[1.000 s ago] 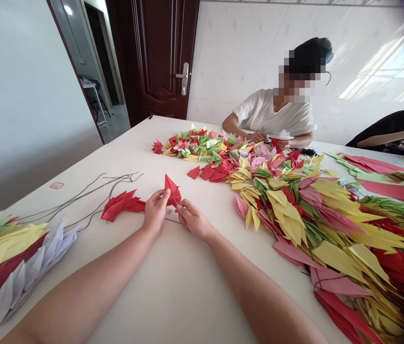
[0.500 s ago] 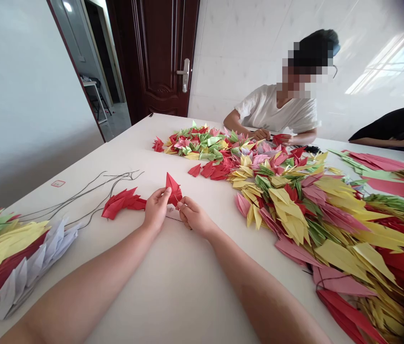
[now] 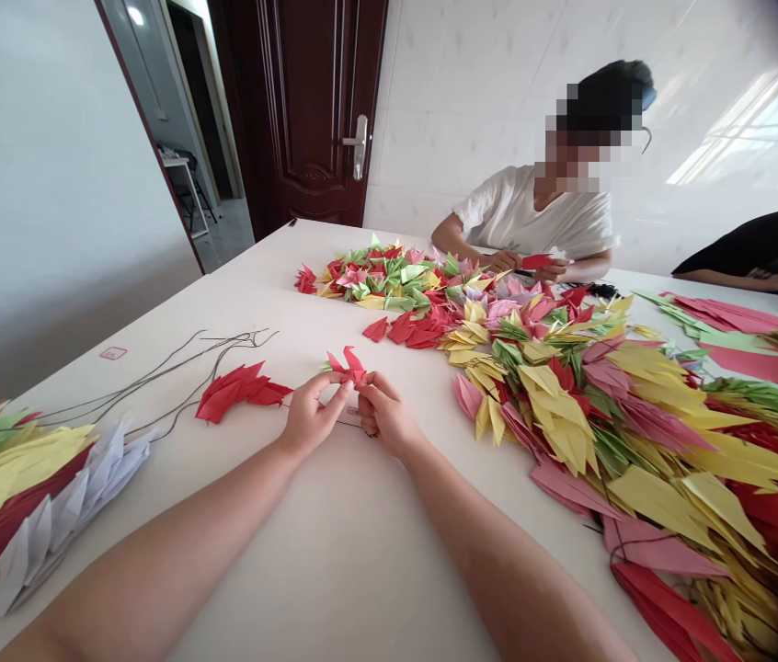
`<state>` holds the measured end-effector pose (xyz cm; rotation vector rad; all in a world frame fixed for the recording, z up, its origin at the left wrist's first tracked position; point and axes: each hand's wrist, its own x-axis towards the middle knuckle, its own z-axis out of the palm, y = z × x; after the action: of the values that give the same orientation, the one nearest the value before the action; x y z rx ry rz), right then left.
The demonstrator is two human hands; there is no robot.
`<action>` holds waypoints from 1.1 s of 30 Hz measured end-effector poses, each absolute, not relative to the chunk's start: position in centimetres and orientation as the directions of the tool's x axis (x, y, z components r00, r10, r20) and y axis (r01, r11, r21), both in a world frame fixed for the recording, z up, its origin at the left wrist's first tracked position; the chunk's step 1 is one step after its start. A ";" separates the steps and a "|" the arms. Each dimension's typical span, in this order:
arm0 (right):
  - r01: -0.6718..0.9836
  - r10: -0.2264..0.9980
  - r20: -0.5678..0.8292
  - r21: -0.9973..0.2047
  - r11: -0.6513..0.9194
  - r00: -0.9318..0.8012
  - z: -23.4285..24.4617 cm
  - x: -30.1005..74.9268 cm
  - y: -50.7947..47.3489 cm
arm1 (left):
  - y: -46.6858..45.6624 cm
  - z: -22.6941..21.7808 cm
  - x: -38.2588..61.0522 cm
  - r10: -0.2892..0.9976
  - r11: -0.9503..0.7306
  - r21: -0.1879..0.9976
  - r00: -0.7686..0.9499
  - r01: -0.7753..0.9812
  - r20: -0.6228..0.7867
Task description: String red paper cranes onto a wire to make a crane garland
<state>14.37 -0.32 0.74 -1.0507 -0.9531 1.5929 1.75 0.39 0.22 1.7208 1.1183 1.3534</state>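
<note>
Both hands pinch a small red origami crane (image 3: 351, 364) just above the table. My left hand (image 3: 311, 416) grips it from the left, thumb and fingers closed on its lower edge. My right hand (image 3: 387, 414) holds its other side between thumb and fingertips, the remaining fingers curled under. A green-tinted bit of paper (image 3: 326, 365) shows beside the crane. Left of my left hand lies a bunch of red folded papers (image 3: 237, 393) that looks strung on a dark cord. Part of a thin dark line shows on the table between my hands.
Dark cords (image 3: 175, 368) trail across the white table (image 3: 334, 552) to yellow, red and pale folded-paper strands (image 3: 72, 515) at left. A large heap of colourful folded papers (image 3: 554, 405) covers the right. Opposite, a person (image 3: 541, 216) holds red paper; another person's arm (image 3: 775, 276) rests farther right.
The red paper has turned from a tall pointed shape to a lower one with parts spread. My hands have moved slightly right and closer together. The person opposite has shifted their red paper.
</note>
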 end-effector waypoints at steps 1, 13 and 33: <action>-0.328 0.971 -0.183 -0.918 -0.224 -0.152 0.8 14.5 -0.3 | 0.4 0.2 1.7 0.904 -0.427 0.882 0.115 0.199 0.412; -0.399 0.976 -0.085 -0.903 -0.160 -0.200 0.4 15.1 -0.2 | 0.5 0.0 1.8 0.908 -0.418 0.885 0.132 0.206 0.398; -0.522 0.989 -0.090 -0.842 -0.139 -0.117 0.7 15.1 0.1 | 0.3 -0.3 2.2 0.888 -0.407 0.912 0.259 0.058 0.380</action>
<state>15.11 0.10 0.66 -0.8225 -0.7857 1.5730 2.24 0.33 -0.33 1.6944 0.8797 1.2500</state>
